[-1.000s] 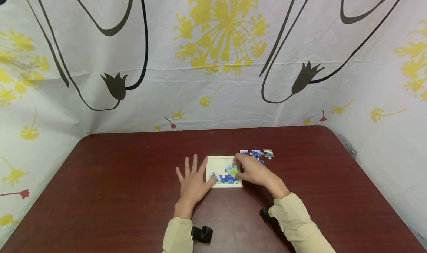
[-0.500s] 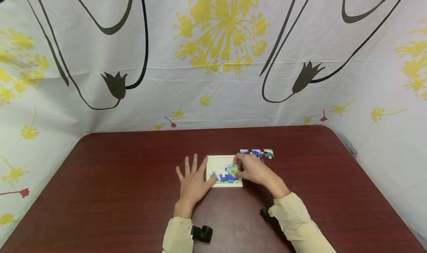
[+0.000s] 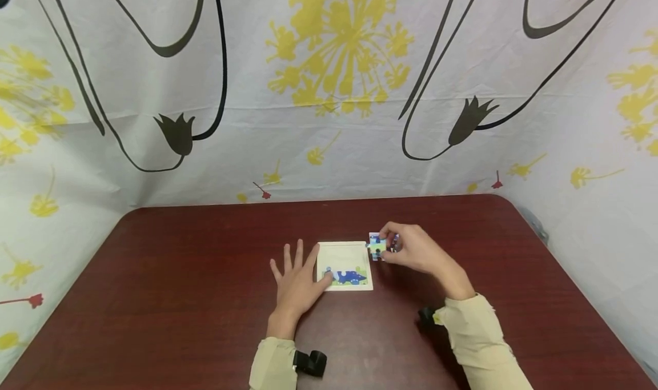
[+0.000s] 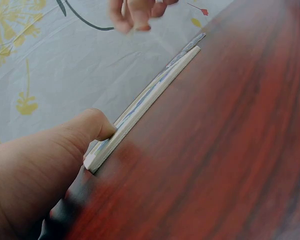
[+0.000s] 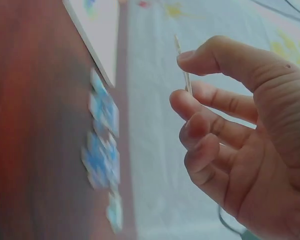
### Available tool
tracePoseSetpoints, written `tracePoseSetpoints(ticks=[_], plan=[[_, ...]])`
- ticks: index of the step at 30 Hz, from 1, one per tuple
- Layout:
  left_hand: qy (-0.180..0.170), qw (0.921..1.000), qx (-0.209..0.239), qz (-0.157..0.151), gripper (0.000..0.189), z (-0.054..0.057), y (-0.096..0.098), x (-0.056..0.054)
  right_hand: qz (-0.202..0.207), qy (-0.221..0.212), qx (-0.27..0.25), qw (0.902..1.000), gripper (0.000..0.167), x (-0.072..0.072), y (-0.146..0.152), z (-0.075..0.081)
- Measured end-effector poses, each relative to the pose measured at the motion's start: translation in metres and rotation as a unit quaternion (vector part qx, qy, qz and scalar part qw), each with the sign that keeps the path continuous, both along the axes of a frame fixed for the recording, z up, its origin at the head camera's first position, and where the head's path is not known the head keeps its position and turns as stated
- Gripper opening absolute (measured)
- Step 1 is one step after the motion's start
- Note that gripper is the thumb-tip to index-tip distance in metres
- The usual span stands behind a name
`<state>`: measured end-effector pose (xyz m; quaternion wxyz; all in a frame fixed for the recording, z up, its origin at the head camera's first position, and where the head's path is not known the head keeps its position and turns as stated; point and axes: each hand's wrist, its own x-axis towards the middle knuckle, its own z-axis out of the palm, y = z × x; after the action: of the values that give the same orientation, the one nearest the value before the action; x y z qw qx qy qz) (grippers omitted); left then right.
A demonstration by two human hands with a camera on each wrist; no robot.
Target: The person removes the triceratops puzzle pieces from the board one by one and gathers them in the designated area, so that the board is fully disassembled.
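Note:
My right hand (image 3: 418, 250) pinches a green and blue jigsaw piece (image 3: 377, 247) between thumb and fingers, just beyond the right side of a white puzzle tray (image 3: 341, 254). In the right wrist view the piece (image 5: 188, 82) shows edge-on, raised above the table. A row of joined pieces (image 3: 352, 277) with a dark blue shape fills the tray's near part; its far part is bare. My left hand (image 3: 298, 285) lies at the tray's left side, fingers spread, with the thumb pressing on the near left corner. The left wrist view shows that thumb (image 4: 95, 125) over the tray's rim.
Several loose blue jigsaw pieces (image 5: 102, 160) lie right of the tray, partly hidden by my right hand in the head view. The dark red table (image 3: 180, 298) ends at a white patterned cloth (image 3: 231, 150) hanging behind and at the sides.
My right hand has lifted the green and blue jigsaw piece from the tray and moved right and slightly away with it. The left hand stays in place on the tray.

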<state>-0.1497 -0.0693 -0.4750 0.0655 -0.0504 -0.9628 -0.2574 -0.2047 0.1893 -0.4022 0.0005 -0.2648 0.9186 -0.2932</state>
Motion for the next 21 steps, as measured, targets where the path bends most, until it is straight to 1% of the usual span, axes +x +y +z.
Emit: tracePoseSetpoints(ticks=[4, 7, 10, 16, 21], plan=[[0.006, 1.0000, 0.004, -0.001, 0.072, -0.002, 0.000, 0.000, -0.029, 0.002, 0.007, 0.9996, 0.024, -0.001, 0.026, 0.007], [0.007, 1.0000, 0.002, 0.000, 0.072, -0.002, -0.001, 0.000, -0.044, -0.005, 0.014, 0.9989, 0.024, -0.001, 0.044, 0.005], [0.002, 1.0000, 0.000, -0.001, 0.073, -0.001, -0.001, 0.000, -0.051, -0.016, 0.016, 0.9984, 0.025, -0.001, 0.058, 0.000], [0.002, 1.0000, 0.008, -0.004, 0.073, 0.000, -0.001, 0.000, -0.065, -0.046, 0.020, 0.9966, 0.023, -0.005, 0.074, -0.009], [0.000, 1.0000, 0.007, -0.004, 0.074, 0.000, -0.001, 0.000, -0.064, -0.064, 0.019, 0.9957, 0.022, -0.005, 0.080, -0.014]])
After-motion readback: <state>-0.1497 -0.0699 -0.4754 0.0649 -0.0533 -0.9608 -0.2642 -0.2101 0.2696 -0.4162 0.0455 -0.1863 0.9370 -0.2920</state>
